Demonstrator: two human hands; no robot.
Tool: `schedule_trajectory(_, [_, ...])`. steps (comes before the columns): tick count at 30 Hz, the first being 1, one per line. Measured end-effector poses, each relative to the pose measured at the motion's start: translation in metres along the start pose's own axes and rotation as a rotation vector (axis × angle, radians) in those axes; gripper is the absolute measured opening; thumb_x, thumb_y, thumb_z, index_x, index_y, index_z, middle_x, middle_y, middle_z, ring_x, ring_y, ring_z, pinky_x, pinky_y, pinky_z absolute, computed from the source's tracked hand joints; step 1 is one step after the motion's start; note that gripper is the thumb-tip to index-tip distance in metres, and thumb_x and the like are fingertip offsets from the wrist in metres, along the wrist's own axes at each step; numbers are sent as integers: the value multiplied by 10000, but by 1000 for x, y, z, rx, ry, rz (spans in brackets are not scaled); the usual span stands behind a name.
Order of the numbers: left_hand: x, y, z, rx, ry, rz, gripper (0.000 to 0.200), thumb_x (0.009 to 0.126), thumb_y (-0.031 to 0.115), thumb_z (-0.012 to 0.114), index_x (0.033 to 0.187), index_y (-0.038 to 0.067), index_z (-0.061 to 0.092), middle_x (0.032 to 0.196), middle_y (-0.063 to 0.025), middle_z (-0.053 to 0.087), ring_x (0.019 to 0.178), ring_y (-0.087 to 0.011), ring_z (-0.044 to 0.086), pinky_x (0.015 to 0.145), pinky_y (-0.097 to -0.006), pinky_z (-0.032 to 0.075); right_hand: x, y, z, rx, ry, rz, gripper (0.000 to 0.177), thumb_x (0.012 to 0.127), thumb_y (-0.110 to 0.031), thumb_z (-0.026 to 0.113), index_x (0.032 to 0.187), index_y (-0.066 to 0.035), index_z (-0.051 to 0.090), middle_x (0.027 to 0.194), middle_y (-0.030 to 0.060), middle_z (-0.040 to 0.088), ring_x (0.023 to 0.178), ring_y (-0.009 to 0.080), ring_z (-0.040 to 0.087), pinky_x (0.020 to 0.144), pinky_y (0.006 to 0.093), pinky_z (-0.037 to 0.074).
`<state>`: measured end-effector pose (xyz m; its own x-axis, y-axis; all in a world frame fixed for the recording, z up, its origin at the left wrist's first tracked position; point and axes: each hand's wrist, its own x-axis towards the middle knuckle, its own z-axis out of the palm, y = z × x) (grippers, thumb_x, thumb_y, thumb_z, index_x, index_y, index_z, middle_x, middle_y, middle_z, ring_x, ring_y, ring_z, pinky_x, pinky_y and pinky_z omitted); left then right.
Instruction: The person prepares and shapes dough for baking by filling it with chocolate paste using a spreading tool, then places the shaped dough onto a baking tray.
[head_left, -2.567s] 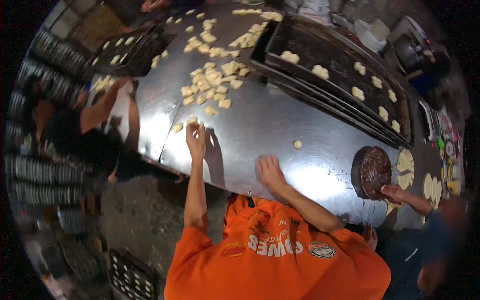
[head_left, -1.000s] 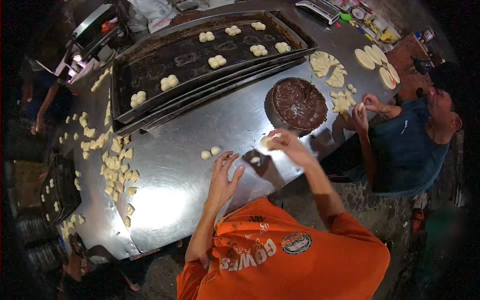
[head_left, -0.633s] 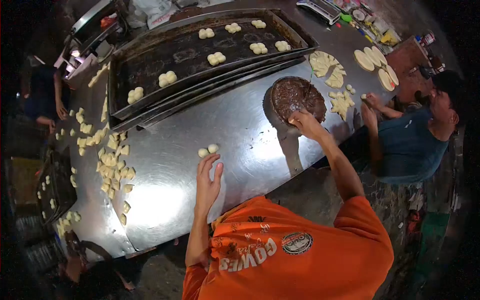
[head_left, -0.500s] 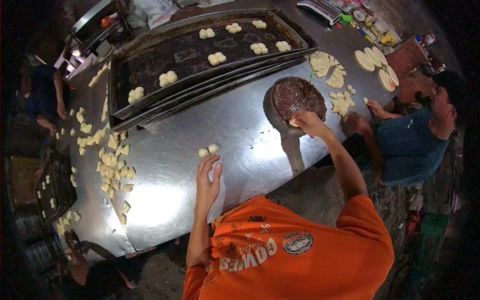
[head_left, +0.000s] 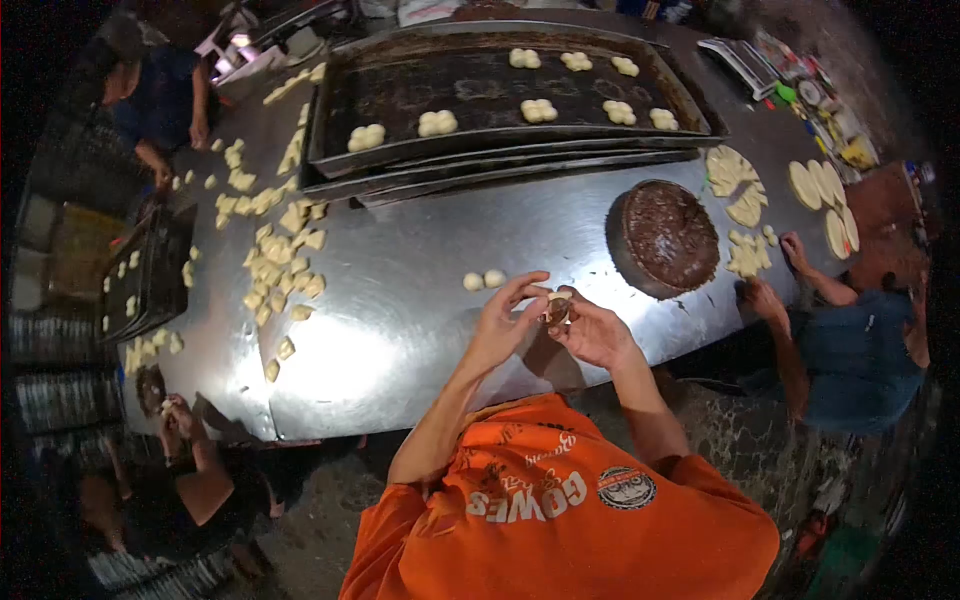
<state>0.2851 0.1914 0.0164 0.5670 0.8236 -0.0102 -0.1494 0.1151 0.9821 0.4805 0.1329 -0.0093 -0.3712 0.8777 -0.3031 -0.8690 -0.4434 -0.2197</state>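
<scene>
A small piece of dough (head_left: 562,297) with dark brown filling on it is held over the near side of the table. My right hand (head_left: 602,338) grips it from the right, fingers curled round its underside. From the left, my left hand (head_left: 508,322) pinches at its edge with thumb and fingers. Just beyond my left fingers, two smooth dough balls (head_left: 483,280) lie side by side on the metal table (head_left: 420,260). Farther right stands a round tub of brown filling (head_left: 668,240).
Stacked baking trays (head_left: 420,165) with clusters of dough balls span the back. Cut dough pieces (head_left: 285,265) are scattered at left. At right, a co-worker's hands (head_left: 775,295) are near more dough (head_left: 745,255). Other people work at the left side.
My right hand has come back from the tub to my left hand, carrying the dough, which now bears filling. My left hand has moved to meet it. The view has turned.
</scene>
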Motion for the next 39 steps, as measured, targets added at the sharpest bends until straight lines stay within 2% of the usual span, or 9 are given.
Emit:
schedule_trajectory(5, [-20,10,-32,-515,204,-192,430,1018,233,579,1401,59,488,1180,-63,600,1118,-155,572,905,-313,491,7,22,55,-197,208,-75,318,957,-50,600,1270,-14,561,1192,107,626,1096,225,616,962,327,515])
schedule_trajectory(11, [-43,51,-45,-439,195,-184,494,1055,304,483,1488,82,401,1306,-111,559,1215,-209,550,987,-377,487,13,21,81,-1746,-91,-636,485,890,28,662,1361,-31,565,1138,114,650,1025,200,642,871,296,535])
schedule_trajectory(17, [-58,50,-42,214,43,-12,547,1059,363,440,1509,63,363,1387,-118,482,1277,-245,512,1079,-378,441,27,25,100,-1702,6,-554,223,895,-41,689,1112,7,682,1115,117,633,961,244,677,799,331,559])
schedule_trajectory(20, [-61,42,-40,144,82,-46,520,1047,299,493,1497,61,388,1376,-107,477,1260,-230,521,1070,-367,457,34,24,89,-1693,12,-489,232,894,-47,690,1115,20,673,1142,124,614,994,253,674,816,341,561])
schedule_trajectory(25, [-68,20,-44,-671,300,-296,498,1017,173,558,1449,-21,404,1334,-121,544,1220,-178,560,1064,-281,474,33,36,108,-1496,-41,-477,238,898,-52,688,1125,18,684,1136,128,608,1032,254,666,840,334,554])
schedule_trajectory(29, [-69,4,-52,-778,271,-320,496,1017,186,557,1436,-35,408,1322,-107,551,1208,-183,573,1048,-274,494,42,34,114,-1812,-148,-542,232,914,-79,678,1129,6,696,1129,126,631,1030,241,673,862,329,546])
schedule_trajectory(31, [-66,15,-51,-926,292,-322,441,1021,205,553,1395,-7,456,1247,-66,575,1126,-128,602,916,-189,540,54,37,111,-1484,7,-399,237,923,-94,669,1140,-5,700,1154,137,648,980,250,691,852,337,545])
schedule_trajectory(36, [-68,12,-51,-816,389,-147,359,1007,192,584,1314,33,488,1207,-68,574,1118,-147,599,996,-273,514,58,51,124,-1779,-199,-670,200,917,-113,681,1075,6,709,1022,142,692,878,234,689,787,330,538])
schedule_trajectory(39, [-70,21,-46,-646,427,-50,301,984,150,619,1245,48,508,1191,-69,565,1127,-154,586,1036,-322,489,63,44,129,-1743,-154,-455,204,912,-119,687,1079,-6,713,994,146,686,838,238,676,766,338,533])
